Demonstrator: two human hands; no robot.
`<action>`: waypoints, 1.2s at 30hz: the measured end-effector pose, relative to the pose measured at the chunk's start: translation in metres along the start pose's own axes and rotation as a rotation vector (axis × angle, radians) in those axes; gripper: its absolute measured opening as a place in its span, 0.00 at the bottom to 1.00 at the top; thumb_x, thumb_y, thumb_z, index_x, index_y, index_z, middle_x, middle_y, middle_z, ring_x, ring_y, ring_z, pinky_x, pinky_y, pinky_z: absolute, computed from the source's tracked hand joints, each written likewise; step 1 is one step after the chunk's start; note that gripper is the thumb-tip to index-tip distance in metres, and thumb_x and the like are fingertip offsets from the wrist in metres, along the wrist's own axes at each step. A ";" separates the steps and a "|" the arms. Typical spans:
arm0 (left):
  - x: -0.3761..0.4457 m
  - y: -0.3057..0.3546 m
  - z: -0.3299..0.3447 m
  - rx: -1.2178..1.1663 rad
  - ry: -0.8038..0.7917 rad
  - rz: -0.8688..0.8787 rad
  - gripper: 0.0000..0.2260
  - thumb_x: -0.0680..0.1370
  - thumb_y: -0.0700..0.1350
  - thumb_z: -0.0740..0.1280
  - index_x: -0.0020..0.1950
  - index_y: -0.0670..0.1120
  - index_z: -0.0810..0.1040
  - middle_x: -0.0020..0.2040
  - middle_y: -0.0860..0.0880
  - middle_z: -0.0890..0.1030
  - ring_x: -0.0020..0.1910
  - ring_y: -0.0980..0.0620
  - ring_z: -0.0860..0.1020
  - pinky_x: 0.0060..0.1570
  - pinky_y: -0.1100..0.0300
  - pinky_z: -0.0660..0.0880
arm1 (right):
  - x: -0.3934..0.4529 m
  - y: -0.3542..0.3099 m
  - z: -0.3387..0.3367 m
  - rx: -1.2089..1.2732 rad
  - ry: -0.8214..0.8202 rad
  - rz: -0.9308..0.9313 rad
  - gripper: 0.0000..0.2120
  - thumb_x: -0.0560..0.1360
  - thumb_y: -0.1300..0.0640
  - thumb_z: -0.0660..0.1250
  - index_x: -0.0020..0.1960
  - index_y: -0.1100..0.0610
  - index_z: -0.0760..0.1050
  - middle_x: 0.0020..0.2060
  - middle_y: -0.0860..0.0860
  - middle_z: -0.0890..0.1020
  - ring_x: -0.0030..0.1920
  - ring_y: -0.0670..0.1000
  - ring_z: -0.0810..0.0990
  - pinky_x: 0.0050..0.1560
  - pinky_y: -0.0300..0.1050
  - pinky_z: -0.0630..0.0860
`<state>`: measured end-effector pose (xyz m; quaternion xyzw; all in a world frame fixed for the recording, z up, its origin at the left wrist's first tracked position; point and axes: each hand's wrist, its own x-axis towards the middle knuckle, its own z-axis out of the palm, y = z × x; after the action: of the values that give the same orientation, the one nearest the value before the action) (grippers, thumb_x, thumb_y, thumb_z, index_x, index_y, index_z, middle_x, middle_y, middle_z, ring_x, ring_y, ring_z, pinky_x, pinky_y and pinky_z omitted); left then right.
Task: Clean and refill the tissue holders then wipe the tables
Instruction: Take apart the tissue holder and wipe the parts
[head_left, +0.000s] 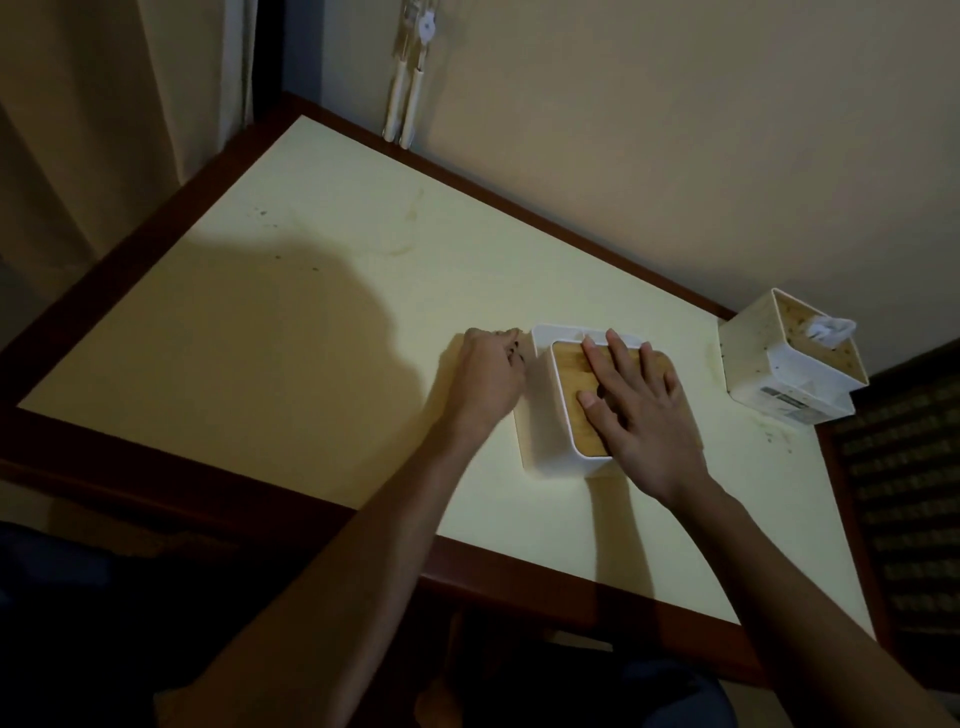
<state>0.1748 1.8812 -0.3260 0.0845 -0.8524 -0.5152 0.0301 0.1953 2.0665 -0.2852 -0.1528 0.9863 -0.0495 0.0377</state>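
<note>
I am pressing my flat right hand (636, 410) on the tissue holder (563, 415) lid to seat it; just left, my left hand (488, 379) is curling, possibly pinching something unseen

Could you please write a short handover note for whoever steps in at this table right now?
Right hand: flat, fingers straight, pressing on the wooden lid of the near holder.
Left hand: fingers curled at the holder's left side; whether it grips anything cannot be told.
Second holder: at the table's right corner by the wall, a tissue poking from its top.
Table: specks and a faint smear on its top, so wiping appears not yet done.
Left: finish the near holder, then wipe the table.
</note>
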 end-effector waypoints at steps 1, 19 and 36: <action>0.002 -0.004 -0.001 0.017 -0.018 0.007 0.08 0.77 0.39 0.61 0.47 0.38 0.79 0.43 0.41 0.81 0.36 0.50 0.72 0.36 0.67 0.64 | 0.000 0.000 0.000 0.000 0.005 -0.003 0.30 0.75 0.32 0.38 0.75 0.35 0.40 0.75 0.37 0.41 0.77 0.49 0.38 0.74 0.60 0.44; -0.045 -0.001 -0.002 0.197 -0.253 -0.058 0.09 0.77 0.40 0.60 0.44 0.40 0.78 0.49 0.38 0.78 0.43 0.43 0.75 0.33 0.63 0.58 | 0.001 0.003 0.001 -0.015 0.006 -0.017 0.30 0.76 0.32 0.39 0.76 0.37 0.42 0.77 0.41 0.44 0.77 0.50 0.39 0.74 0.61 0.45; -0.010 -0.020 0.014 0.066 -0.006 0.028 0.10 0.72 0.41 0.57 0.38 0.43 0.77 0.35 0.39 0.79 0.36 0.37 0.75 0.37 0.53 0.73 | 0.000 0.003 0.002 -0.002 0.017 -0.017 0.30 0.76 0.33 0.40 0.76 0.37 0.42 0.77 0.40 0.45 0.77 0.50 0.39 0.75 0.60 0.44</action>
<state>0.1853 1.8859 -0.3498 0.0717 -0.8701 -0.4867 0.0319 0.1943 2.0695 -0.2878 -0.1607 0.9853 -0.0502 0.0287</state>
